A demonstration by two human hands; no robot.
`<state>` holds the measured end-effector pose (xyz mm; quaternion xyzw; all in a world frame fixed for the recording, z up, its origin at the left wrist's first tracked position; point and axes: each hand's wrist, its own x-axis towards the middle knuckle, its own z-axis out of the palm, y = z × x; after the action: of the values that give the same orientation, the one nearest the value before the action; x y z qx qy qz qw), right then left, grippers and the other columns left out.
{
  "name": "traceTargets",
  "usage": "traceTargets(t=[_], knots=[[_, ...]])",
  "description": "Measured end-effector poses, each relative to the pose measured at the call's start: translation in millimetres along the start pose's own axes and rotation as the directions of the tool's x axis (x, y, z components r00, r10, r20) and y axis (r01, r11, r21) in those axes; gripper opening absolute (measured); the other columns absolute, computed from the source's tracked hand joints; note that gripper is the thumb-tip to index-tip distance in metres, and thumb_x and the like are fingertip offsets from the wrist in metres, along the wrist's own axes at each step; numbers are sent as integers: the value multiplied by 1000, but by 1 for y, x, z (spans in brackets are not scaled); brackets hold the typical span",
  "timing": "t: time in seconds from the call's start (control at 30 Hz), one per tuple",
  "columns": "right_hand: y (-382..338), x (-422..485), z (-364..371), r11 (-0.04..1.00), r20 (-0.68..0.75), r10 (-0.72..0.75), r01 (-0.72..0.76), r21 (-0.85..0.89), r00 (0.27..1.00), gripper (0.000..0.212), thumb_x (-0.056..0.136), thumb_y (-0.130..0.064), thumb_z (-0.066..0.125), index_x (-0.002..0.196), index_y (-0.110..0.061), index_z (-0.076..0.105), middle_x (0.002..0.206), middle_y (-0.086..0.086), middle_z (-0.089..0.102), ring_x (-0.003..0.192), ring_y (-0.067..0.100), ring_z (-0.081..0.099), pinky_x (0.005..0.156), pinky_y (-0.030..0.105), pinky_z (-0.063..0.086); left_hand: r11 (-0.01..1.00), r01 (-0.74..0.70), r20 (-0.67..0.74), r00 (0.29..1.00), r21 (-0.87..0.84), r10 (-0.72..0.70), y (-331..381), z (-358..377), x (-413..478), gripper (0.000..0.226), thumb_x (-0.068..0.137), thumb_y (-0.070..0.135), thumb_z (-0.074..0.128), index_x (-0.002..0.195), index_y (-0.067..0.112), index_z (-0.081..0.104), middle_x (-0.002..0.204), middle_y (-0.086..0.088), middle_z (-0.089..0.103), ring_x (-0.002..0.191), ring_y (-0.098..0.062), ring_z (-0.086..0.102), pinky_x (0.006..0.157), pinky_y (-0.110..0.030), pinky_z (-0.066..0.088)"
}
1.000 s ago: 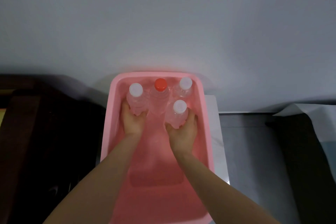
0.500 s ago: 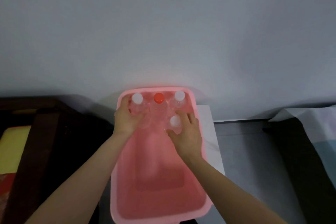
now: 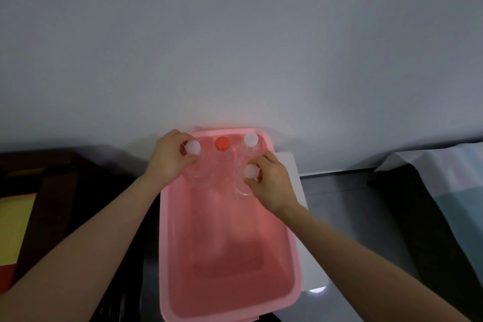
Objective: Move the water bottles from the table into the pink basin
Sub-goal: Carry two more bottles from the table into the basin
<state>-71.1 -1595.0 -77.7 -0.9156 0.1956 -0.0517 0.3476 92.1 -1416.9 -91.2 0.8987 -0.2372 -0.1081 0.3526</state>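
Note:
A pink basin (image 3: 167, 256) sits on a small white table. Several clear water bottles stand upright at its far end. The far-left bottle has a white cap (image 3: 193, 147), and my left hand (image 3: 170, 158) grips it around the neck. A red-capped bottle (image 3: 222, 144) stands in the middle and a white-capped bottle (image 3: 251, 139) at the far right. A nearer white-capped bottle (image 3: 251, 171) stands in front of that one, with my right hand (image 3: 271, 181) closed around its top.
The white table (image 3: 298, 180) shows along the basin's right side. Dark furniture (image 3: 65, 178) stands to the left with a yellow surface (image 3: 13, 227). A grey floor and a pale sheet (image 3: 449, 165) lie to the right. A plain wall rises just behind the basin.
Both hands have risen from the bottles' bodies to their necks and caps. The view has pulled back, so the whole basin now shows.

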Motion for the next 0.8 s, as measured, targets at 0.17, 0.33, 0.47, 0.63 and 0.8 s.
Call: traceTargets(t=[0.17, 0.33, 0.47, 0.63, 0.8], knots=[[8, 3, -6, 994, 27, -86, 88, -67, 996, 22, 75, -7, 67, 96, -9, 62, 96, 1, 53, 73, 18, 49, 67, 36, 46, 993, -111, -44, 993, -44, 109, -4, 3, -5, 24, 65, 3, 79, 86, 10, 70, 83, -3, 56, 68, -4, 53, 63, -4, 40], [16, 13, -11, 996, 51, -79, 78, 34, 996, 29, 71, -7, 73, 99, -12, 67, 93, -2, 57, 71, 14, 52, 68, 30, 50, 989, -96, -13, 995, -117, 95, -8, 2, -2, 30, 64, 1, 81, 89, 14, 70, 83, 3, 56, 72, -11, 56, 61, -13, 48], [24, 16, -14, 958, 65, 33, -50, 282, 997, 40, 63, -4, 80, 99, -19, 72, 86, -15, 59, 76, 1, 56, 72, 12, 47, 935, 68, 38, 998, -347, -58, -13, -2, -4, 39, 61, 6, 86, 92, 23, 71, 94, 7, 67, 84, -8, 63, 75, -22, 52], [26, 14, -12, 950, 82, -17, -9, 311, 996, 38, 62, -3, 82, 95, -20, 73, 93, -13, 65, 84, 7, 60, 79, 20, 51, 895, 95, 33, 995, -437, -90, -16, -5, -7, 39, 61, 8, 88, 94, 20, 72, 98, 2, 71, 88, -8, 64, 81, -29, 55], [30, 13, -16, 977, 74, -193, 184, 107, 978, 35, 70, -9, 80, 103, -16, 72, 98, -14, 60, 91, 6, 57, 84, 13, 43, 945, -37, -14, 999, -326, 34, -17, -5, -6, 36, 62, 5, 86, 93, 18, 72, 93, 1, 68, 83, -5, 64, 81, -23, 55]])
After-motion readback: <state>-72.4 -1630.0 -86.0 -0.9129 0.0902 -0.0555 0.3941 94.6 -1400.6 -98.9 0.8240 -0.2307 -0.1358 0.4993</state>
